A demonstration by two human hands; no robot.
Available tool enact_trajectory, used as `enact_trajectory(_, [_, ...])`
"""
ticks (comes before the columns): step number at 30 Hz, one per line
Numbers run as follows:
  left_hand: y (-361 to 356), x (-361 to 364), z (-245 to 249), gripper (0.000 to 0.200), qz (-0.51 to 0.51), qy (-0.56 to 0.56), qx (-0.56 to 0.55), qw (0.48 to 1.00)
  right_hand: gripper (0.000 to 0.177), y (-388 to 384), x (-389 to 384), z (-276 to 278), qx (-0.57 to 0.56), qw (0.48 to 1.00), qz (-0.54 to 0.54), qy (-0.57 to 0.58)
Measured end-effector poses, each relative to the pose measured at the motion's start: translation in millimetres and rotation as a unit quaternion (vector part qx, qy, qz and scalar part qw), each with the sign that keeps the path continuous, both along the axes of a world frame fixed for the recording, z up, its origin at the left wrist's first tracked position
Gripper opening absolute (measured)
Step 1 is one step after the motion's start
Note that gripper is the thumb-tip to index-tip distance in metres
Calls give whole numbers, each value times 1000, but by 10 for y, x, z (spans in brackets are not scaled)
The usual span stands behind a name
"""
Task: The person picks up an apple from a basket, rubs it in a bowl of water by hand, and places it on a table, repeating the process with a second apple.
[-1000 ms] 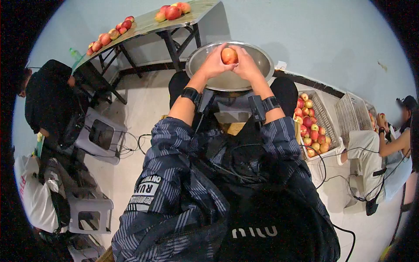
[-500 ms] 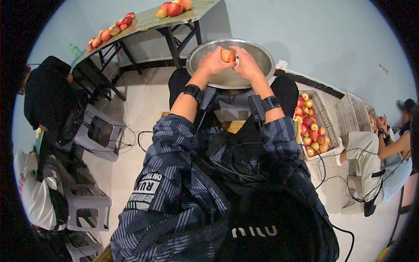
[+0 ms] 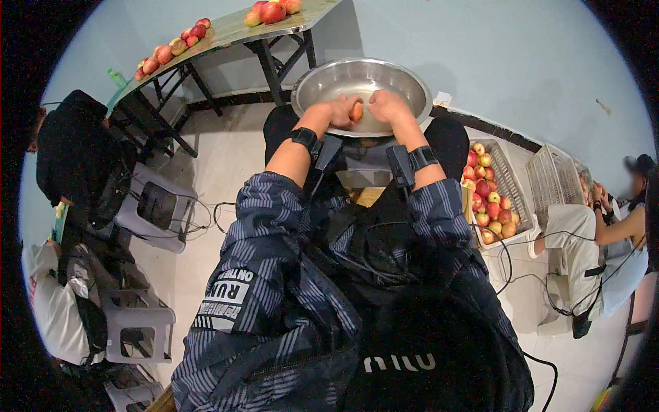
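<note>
A large round metal basin (image 3: 316, 87) stands in front of my knees. My left hand (image 3: 341, 112) is wrapped round a red-orange apple (image 3: 356, 112), held over the left part of the basin. Just right of it, my right hand (image 3: 386, 106) is closed above the basin with fingers curled in. Whatever its fingers hold is too small to make out. The two hands are a short way apart.
A table (image 3: 230, 38) bears several apples at the upper left. At right a plastic crate (image 3: 511, 175) holds many apples, beside a second crate (image 3: 544, 178). A seated person (image 3: 621, 223) is at far right, others at left near grey stools (image 3: 147, 233).
Both hands have moved down toward the near part of the basin and parted. My right hand has come off the apple, which stays in my left hand and has turned.
</note>
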State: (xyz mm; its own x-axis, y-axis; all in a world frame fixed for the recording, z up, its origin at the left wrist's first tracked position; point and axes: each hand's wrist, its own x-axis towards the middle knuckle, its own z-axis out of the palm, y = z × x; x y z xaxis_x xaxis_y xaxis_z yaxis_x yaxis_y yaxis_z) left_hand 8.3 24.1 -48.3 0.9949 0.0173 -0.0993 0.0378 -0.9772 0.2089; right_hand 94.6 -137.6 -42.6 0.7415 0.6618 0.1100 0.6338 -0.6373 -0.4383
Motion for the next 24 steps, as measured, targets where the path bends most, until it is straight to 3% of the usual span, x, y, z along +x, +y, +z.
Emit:
enact_trajectory(2, [147,161,-157,79,15,9,-26,1000,34,-13,-57,85,-4,1000,13,6])
enact_trajectory(5, [35,7,8,78,51,19,-84,995,38,-60,-143,150,5,999,32,2])
enact_trajectory(11, [81,82,-47,73,-15,-21,-35,999,41,-34,-99,118,20,999,23,16])
enact_trajectory(17, [91,90,-36,59,-29,0,-53,998,39,-26,-74,132,25,999,24,-1])
enact_trajectory(24, [86,154,-30,47,18,19,-73,997,39,-9,-23,42,47,999,12,0])
